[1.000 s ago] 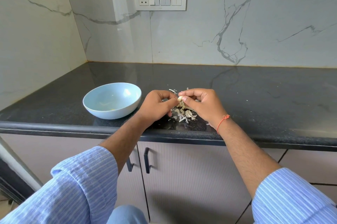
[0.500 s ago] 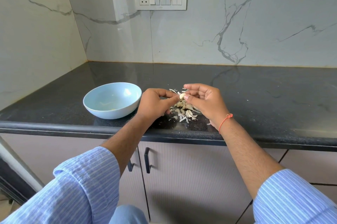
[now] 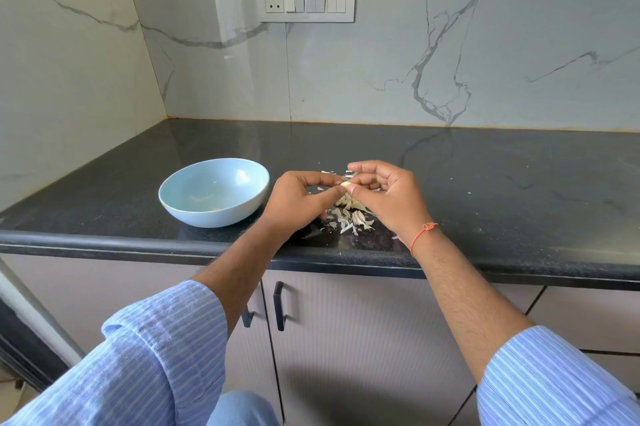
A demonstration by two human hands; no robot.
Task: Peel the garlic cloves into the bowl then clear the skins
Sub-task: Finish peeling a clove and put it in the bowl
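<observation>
Your right hand [image 3: 388, 198] pinches a garlic clove [image 3: 345, 185] between thumb and fingertips, just above the pile of skins [image 3: 351, 216] near the front edge of the counter [image 3: 485, 190]. Your left hand [image 3: 298, 200] has its fingers curled in, with the thumb and forefinger meeting the clove's near end; whether they grip a flap of skin or only touch it is too small to tell.

Judge the clove as light, firm and small, smooth and a little slippery wherever it is bare, so hold it by its blunt ends, not its flanks. The skin looks papery, dry and brittle; it will likely tear in flakes, so take it at a loose edge and pull along the clove.

The bowl [image 3: 180, 205] is pale blue, glossy, round and shallow, probably ceramic, sitting to the left of the pile toward the counter's front edge. The counter is polished dark speckled stone, so flakes should sweep off it easily.
</observation>
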